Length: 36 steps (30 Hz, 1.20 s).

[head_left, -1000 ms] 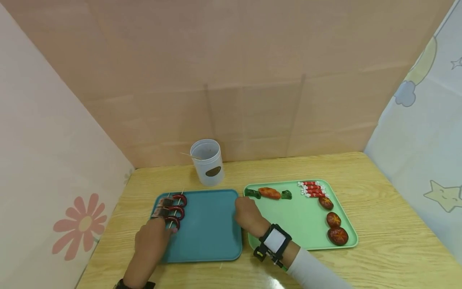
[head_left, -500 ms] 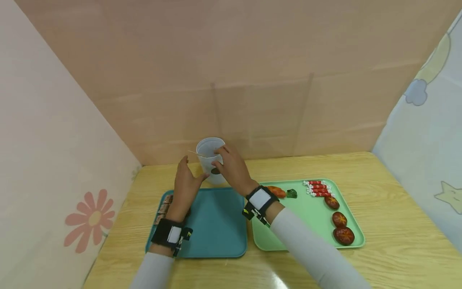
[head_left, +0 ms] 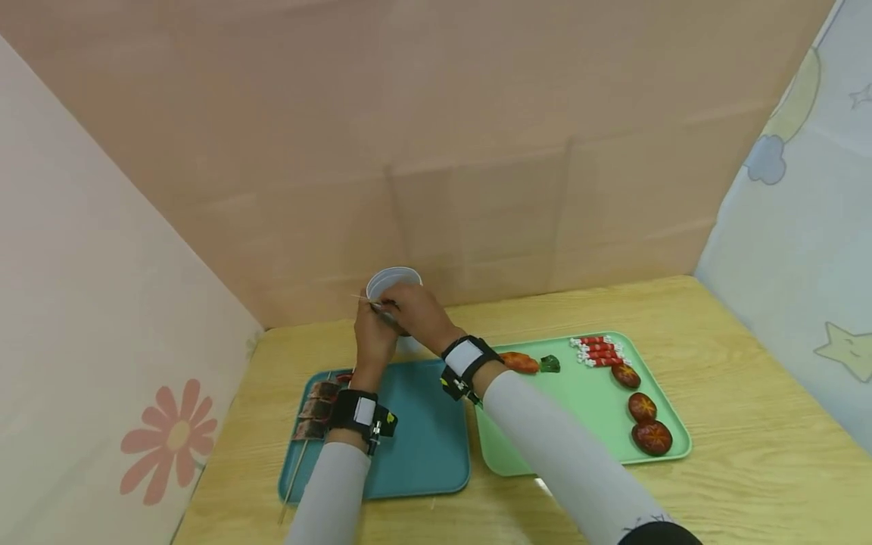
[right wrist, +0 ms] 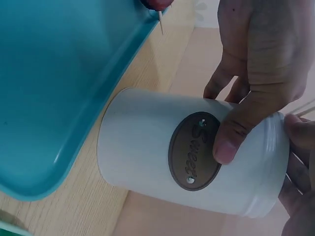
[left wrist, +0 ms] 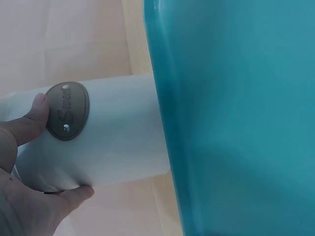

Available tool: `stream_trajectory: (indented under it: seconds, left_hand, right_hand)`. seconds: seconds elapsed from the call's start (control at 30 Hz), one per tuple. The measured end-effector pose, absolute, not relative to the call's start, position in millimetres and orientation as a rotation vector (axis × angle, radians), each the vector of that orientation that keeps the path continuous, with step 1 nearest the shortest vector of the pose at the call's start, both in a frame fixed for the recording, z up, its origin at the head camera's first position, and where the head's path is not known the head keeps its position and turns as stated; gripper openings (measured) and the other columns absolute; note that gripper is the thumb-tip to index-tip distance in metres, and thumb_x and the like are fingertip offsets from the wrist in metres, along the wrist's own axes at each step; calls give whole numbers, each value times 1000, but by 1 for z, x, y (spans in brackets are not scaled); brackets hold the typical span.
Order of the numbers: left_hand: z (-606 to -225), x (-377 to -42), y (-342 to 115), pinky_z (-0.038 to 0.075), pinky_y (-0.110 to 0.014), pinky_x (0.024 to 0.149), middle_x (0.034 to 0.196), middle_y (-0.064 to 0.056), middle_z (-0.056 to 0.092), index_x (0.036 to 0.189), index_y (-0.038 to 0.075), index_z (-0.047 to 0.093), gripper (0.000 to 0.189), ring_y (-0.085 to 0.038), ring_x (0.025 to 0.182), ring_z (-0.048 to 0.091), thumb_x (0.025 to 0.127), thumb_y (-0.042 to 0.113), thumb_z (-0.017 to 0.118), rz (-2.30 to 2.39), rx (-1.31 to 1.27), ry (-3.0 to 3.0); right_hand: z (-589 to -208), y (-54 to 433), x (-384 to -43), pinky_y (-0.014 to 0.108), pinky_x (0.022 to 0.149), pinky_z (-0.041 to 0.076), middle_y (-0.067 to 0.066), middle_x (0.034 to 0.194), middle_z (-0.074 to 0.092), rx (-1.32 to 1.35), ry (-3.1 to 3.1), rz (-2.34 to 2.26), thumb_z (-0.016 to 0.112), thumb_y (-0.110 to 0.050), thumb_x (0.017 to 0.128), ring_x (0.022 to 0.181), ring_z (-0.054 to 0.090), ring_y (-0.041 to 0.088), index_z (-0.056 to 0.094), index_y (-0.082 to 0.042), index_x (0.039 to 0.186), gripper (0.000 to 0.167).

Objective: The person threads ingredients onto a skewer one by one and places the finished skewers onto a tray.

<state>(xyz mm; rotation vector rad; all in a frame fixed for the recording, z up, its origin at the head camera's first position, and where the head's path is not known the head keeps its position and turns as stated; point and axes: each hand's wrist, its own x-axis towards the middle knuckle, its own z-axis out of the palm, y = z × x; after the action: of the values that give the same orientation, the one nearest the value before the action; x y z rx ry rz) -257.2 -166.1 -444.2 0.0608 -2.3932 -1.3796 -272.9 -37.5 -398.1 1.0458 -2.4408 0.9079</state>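
Note:
A white canister (right wrist: 147, 142) with a brown oval "Sweet" label stands behind the teal tray. My left hand (head_left: 373, 337) grips it, thumb over the label and fingers round the side, as the left wrist view also shows. At the canister's mouth, my right hand (head_left: 421, 316) has its thumb and fingers bent together, pinching a thin wooden skewer (head_left: 359, 297) that sticks out leftward over the rim. The canister's inside is mostly hidden by that hand. On the left of the teal tray (head_left: 432, 462) lie skewered grey-brown pieces (head_left: 315, 409), partly under my left arm.
A light green tray (head_left: 568, 431) stands to the right. It carries an orange carrot-shaped piece (head_left: 521, 362), several red-and-white wrapped sticks (head_left: 599, 352) and round brown mushroom caps (head_left: 652, 437). A tan backdrop rises behind the table, with white side walls left and right.
Both hands have moved from the trays up to the canister. The left hand has closed round its side, and the right hand has reached its mouth and taken hold of the skewer.

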Motion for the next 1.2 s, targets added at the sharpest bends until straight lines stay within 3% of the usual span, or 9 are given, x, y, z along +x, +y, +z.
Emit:
stream_trajectory:
  seconds: [0.1,0.2,0.37,0.53,0.63,0.77,0.87,1.0,1.2]
  left_hand:
    - [-443,-256,-167,53,-55,97,134,-20,61,148,5,43,69,-37,121,62,85,1,69,-1348,16,-2380]
    - [-441,-255,-168,53,-56,101,136,-23,61,152,2,40,72,-39,125,61,85,0,69,-1333,10,-2384]
    - [-439,-256,-172,52,-56,105,138,-22,61,150,3,42,76,-39,128,61,83,5,78,-1290,28,-2415]
    - [-440,-258,-176,48,-53,110,139,-20,57,147,3,41,90,-36,130,58,73,8,92,-1433,-10,-2367]
    - [-441,-258,-179,43,-55,115,146,-22,49,151,1,32,102,-39,136,51,72,15,95,-1479,17,-2383]
    - [-433,-247,-182,37,-59,119,160,-30,28,161,-3,11,113,-47,148,36,83,24,88,-1370,154,-2480]
    - [-420,-230,-178,38,-55,119,162,-29,23,162,-4,6,97,-45,151,32,95,14,73,-1378,201,-2363]
    - [-397,-198,-158,38,-47,121,154,-24,33,159,-4,18,69,-36,148,37,100,-2,53,-1327,51,-2060]
    - [-367,-144,-119,53,-53,102,137,-27,55,148,-8,43,51,-40,124,58,103,7,61,-741,-394,-1997]
  right_hand:
    - [-398,-39,-273,32,84,59,3,102,75,1041,-2423,902,66,-14,101,94,72,18,76,-10,105,12]
    - [-397,-40,-274,30,81,59,4,101,75,1033,-2406,893,66,-14,101,92,72,17,75,-10,104,10]
    - [-396,-39,-275,29,83,60,6,105,73,1026,-2342,895,68,-11,100,97,71,19,73,-7,107,10]
    - [-388,-30,-272,23,87,60,10,109,71,916,-2237,1233,67,-5,98,100,70,20,72,-3,109,12]
    - [-377,-17,-268,25,83,62,11,106,74,839,-2086,1426,68,-3,97,98,73,21,73,-2,106,10]
    - [-356,9,-260,29,79,64,16,100,76,779,-1879,1548,71,-1,95,90,76,27,74,4,104,11]
    - [-342,33,-247,31,80,64,21,100,74,743,-1758,1699,69,2,95,90,76,28,72,9,106,13]
    - [-328,64,-222,35,86,63,22,103,71,701,-1583,1929,66,6,96,95,75,21,66,16,110,18]
    - [-327,93,-180,40,86,63,12,102,73,732,-1432,2119,64,11,95,94,76,21,65,15,109,15]
